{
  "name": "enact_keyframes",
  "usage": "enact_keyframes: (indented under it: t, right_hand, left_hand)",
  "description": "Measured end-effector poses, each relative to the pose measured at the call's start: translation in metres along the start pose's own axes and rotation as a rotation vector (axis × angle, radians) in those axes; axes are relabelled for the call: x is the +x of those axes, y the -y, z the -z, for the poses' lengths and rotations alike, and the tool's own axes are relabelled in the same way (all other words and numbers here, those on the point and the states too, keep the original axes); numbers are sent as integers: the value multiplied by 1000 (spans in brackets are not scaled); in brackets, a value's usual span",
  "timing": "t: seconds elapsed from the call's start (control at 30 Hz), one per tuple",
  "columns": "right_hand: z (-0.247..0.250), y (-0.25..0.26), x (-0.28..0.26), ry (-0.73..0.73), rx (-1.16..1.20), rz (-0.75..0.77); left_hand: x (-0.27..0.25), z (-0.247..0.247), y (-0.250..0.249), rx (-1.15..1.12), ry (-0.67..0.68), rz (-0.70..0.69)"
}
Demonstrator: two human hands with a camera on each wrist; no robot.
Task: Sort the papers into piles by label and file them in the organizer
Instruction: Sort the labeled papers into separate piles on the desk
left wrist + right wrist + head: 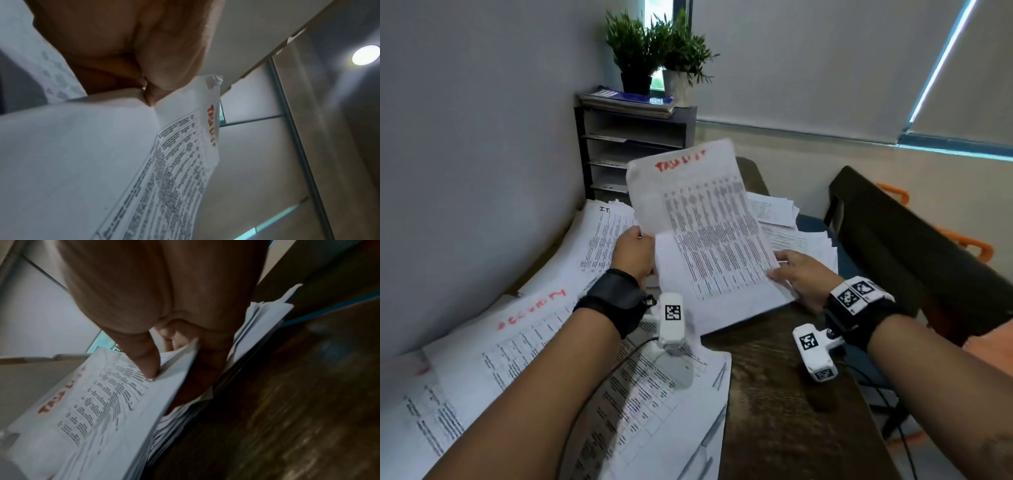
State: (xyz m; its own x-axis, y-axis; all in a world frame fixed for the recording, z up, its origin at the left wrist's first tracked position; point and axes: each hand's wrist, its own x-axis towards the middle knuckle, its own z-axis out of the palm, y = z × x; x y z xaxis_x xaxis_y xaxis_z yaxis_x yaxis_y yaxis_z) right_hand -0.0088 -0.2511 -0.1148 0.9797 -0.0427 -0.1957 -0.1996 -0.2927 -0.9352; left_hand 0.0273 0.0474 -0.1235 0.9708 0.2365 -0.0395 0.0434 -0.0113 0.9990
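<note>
White printed sheets being held up over a dark wood desk, sorting under way.

Head view: left hand (635, 251) pinching the left edge of a red-labelled sheaf (702, 222), right hand (803, 274) gripping its lower right corner; piles lying at left (524, 353), including one marked "I.T." (599, 236), and at right (801, 236); organizer (635, 150) standing against the wall, slots looking mostly unfilled, so filing judged largely remaining. Left wrist view: fingers (164, 71) clamping the sheaf's edge, red label (211, 126) showing but not reading clearly. Right wrist view: thumb (144, 360) pressing on top, fingers curling beneath; blurring throughout, label partly cut off, pile counts and lower slot contents staying unclear.
</note>
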Motion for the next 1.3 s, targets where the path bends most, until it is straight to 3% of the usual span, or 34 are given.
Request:
enact_keyframes:
  t: [0.27, 0.47, 0.53, 0.6, 0.67, 0.73, 0.87, 1.0, 1.17, 1.3]
  right_hand:
    - [-74, 28, 21, 44, -45, -66]
    - [-134, 42, 30, 105, -87, -98]
    - [-143, 40, 34, 125, -245, -45]
    - [-145, 38, 34, 81, -433, 32]
    - [-146, 34, 34, 43, -403, 33]
    - [-148, 30, 34, 38, -317, 18]
    - [-147, 37, 24, 109, -276, 32]
    - [-125, 37, 10, 91, -449, 78]
    - [-91, 10, -21, 185, -600, 71]
    - [-82, -1, -32, 169, -623, 127]
  left_hand:
    - [21, 34, -2, -29, -119, 174]
    - [28, 62, -1, 438, -173, 247]
    - [31, 71, -3, 591, -180, 235]
    - [30, 75, -6, 715, -150, 247]
    - [32, 76, -8, 761, -160, 234]
    - [27, 69, -11, 861, -144, 135]
    - [21, 52, -11, 1070, 55, 35]
    - [19, 40, 5, 1160, 232, 38]
    - [9, 25, 15, 1264, 188, 74]
    - [0, 11, 16, 1161, 141, -27]
